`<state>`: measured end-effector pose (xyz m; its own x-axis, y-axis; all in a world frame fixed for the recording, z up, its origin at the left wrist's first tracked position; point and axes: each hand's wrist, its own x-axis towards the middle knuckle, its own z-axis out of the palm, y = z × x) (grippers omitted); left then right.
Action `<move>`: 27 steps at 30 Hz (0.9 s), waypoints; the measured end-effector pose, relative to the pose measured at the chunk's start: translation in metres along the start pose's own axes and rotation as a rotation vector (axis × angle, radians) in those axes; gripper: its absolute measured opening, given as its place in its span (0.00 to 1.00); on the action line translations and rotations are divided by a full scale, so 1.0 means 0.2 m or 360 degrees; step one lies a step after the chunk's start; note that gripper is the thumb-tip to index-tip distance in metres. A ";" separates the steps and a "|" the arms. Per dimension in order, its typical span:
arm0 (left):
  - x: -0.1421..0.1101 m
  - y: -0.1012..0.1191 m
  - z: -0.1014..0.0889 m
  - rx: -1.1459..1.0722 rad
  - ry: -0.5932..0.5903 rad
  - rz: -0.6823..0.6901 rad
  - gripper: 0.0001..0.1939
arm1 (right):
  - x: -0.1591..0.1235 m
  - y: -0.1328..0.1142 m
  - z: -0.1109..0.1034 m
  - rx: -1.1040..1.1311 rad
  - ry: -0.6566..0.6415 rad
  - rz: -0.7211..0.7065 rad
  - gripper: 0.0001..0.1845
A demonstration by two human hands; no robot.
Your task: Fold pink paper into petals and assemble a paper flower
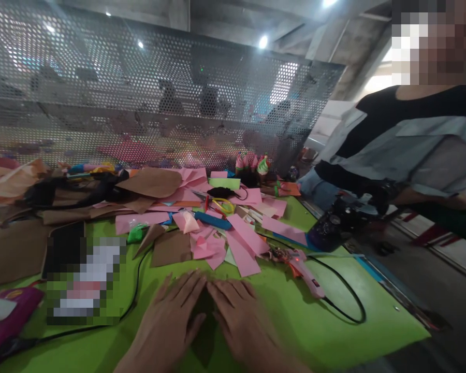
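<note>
My left hand (178,311) and my right hand (243,316) lie palm down on the green tabletop (334,336), index fingertips close together. Their fingers are stretched out, and I see nothing held in either. Just beyond my left fingertips is a brown paper square (172,248). Strips of pink paper (243,246) lie in front of my right hand, along with crumpled pink pieces (209,251). To the right of that hand rests a pink glue gun (305,272) with a small red light and a black cord.
A purple glue gun (17,316) is at the left edge, near a dark phone (64,248). Behind the paper are a blue-handled tool (212,220), scissors (223,206) and a perforated metal screen (140,103). A person (419,140) stands at the right beside a dark jug (330,228).
</note>
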<state>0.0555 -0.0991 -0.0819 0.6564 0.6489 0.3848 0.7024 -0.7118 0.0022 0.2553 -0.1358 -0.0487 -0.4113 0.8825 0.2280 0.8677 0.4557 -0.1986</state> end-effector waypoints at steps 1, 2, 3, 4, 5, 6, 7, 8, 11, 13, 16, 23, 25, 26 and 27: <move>0.01 0.00 0.01 -0.0001 -0.0007 -0.0011 0.27 | 0.01 0.00 0.00 -0.0024 0.0002 0.0004 0.23; 0.01 0.00 0.02 -0.0004 -0.0007 -0.0018 0.28 | 0.01 0.00 0.00 -0.0045 0.0000 0.0011 0.23; 0.02 0.00 0.02 -0.0008 -0.0005 -0.0018 0.28 | 0.02 0.00 0.00 -0.0065 -0.0002 0.0019 0.22; 0.03 -0.01 0.03 -0.0011 -0.0001 -0.0015 0.28 | 0.03 0.00 0.00 -0.0085 -0.0003 0.0026 0.21; 0.03 -0.02 0.03 -0.0009 0.0004 -0.0005 0.29 | 0.04 0.00 0.01 -0.0103 -0.0002 0.0029 0.20; 0.03 -0.03 0.03 0.0000 0.0014 0.0015 0.29 | 0.04 0.00 0.01 -0.0119 0.0003 0.0029 0.20; 0.03 -0.05 0.02 0.0018 0.0029 0.0039 0.29 | 0.05 0.00 0.01 -0.0132 0.0011 0.0027 0.19; 0.02 -0.06 0.02 0.0046 0.0048 0.0059 0.29 | 0.05 0.00 0.01 -0.0140 0.0018 0.0021 0.19; -0.02 -0.09 -0.02 0.0130 0.0145 0.0053 0.29 | 0.05 0.01 0.02 -0.0137 0.0014 0.0005 0.20; -0.04 -0.09 -0.05 0.0134 0.0162 0.0062 0.29 | 0.04 0.01 0.03 -0.0131 -0.0001 0.0003 0.21; -0.05 -0.06 -0.05 0.0100 0.0105 0.0150 0.30 | 0.05 0.01 0.03 -0.0108 -0.0021 0.0016 0.21; 0.00 -0.04 -0.01 0.0050 0.0004 0.0123 0.30 | 0.05 0.02 -0.03 0.0022 -0.0054 0.0067 0.22; 0.01 -0.04 -0.01 0.0058 -0.0016 0.0117 0.29 | 0.05 0.03 -0.04 0.0051 -0.0038 0.0069 0.22; 0.01 -0.04 -0.02 0.0060 -0.0027 0.0110 0.28 | 0.05 0.03 -0.04 0.0061 -0.0031 0.0060 0.22; 0.02 -0.04 -0.02 0.0060 -0.0035 0.0102 0.28 | 0.05 0.03 -0.04 0.0068 -0.0027 0.0048 0.23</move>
<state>0.0508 -0.0926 -0.0762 0.7058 0.6084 0.3628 0.6684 -0.7417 -0.0566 0.2582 -0.1260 -0.0399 -0.3905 0.8975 0.2051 0.8671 0.4334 -0.2456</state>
